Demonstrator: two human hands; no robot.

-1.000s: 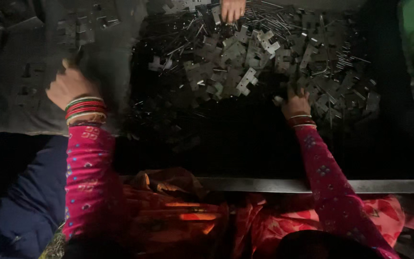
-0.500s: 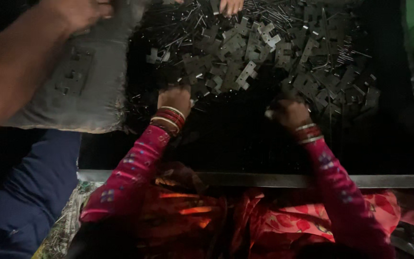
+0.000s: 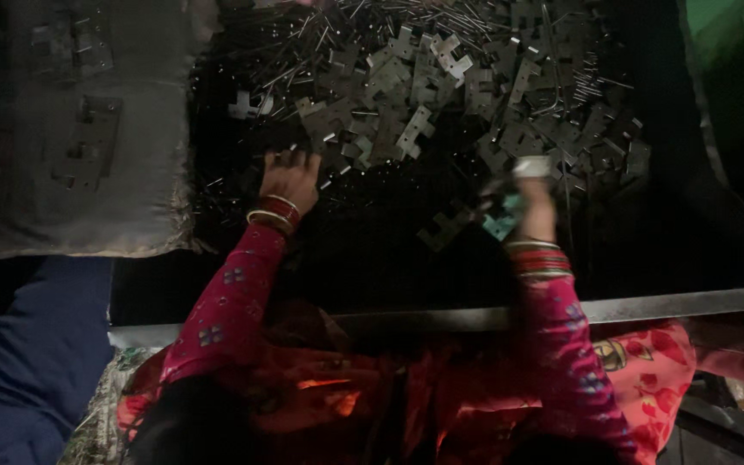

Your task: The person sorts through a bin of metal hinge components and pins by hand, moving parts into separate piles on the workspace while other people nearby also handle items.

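The left hand lies palm down at the near left edge of the pile of flat metal pieces, its fingers curled onto the small dark parts there; whether it has already pinched one of them I cannot tell, because the light is very weak. The right hand is raised a little above the dark tray and grasps a small pale piece between its fingertips, with something greenish just under the palm that is too blurred to name. The pile lies ahead of both hands, farther from the body, and it spreads from left to right across the tray, mixed with many thin pins toward its far left side. One cross-shaped piece lies alone on the bare tray between the two hands, nearer to the right hand, its longer arm pointing obliquely toward the pile. To the left of the tray a grey cloth sack lies flat with a few hinge-like plates on it, well apart from the right hand and near the left one. No package, label or sign shows; only a green surface appears at the top right corner. A metal rail closes the near edge of the tray.
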